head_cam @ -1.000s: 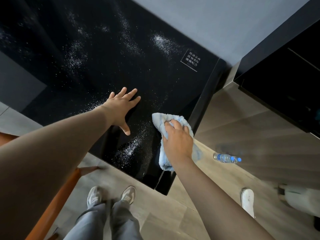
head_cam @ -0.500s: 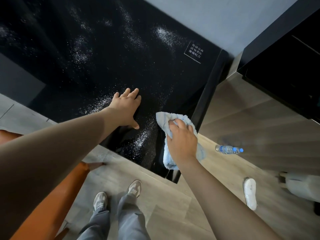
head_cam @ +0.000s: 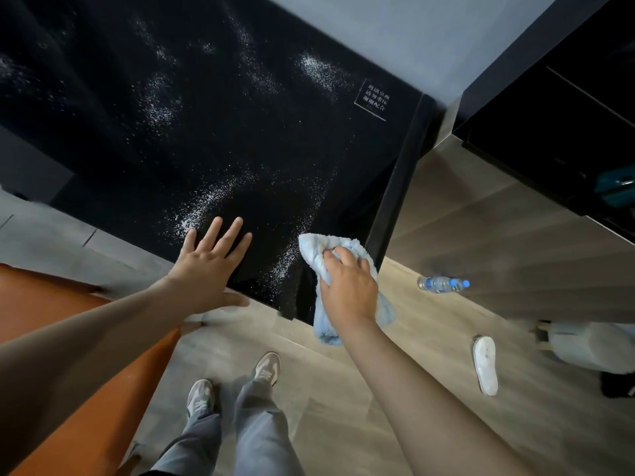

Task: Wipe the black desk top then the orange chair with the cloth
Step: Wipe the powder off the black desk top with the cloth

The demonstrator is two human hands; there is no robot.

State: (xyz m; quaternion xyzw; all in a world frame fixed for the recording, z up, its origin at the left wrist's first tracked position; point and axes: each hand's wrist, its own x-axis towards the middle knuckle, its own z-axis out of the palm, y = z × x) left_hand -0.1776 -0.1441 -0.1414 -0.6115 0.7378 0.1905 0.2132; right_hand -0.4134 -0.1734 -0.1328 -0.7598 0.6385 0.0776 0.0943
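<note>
The black desk top (head_cam: 240,139) fills the upper left, speckled with patches of white dust. My right hand (head_cam: 348,285) grips a light blue cloth (head_cam: 323,249) at the desk's near right corner; part of the cloth hangs below the edge. My left hand (head_cam: 211,266) lies flat with straight, spread fingers on the desk's near edge, thumb along the rim. The orange chair (head_cam: 68,355) shows at the lower left, partly hidden behind my left forearm.
Wooden floor lies below, with my two shoes (head_cam: 233,386) on it. A water bottle (head_cam: 441,284) lies on the floor at right, a white slipper (head_cam: 485,364) beyond it. A black cabinet (head_cam: 567,125) stands at the upper right.
Both hands have drawn back toward the desk's near edge. The cloth has slid nearer the corner, and my left hand now sits on the rim.
</note>
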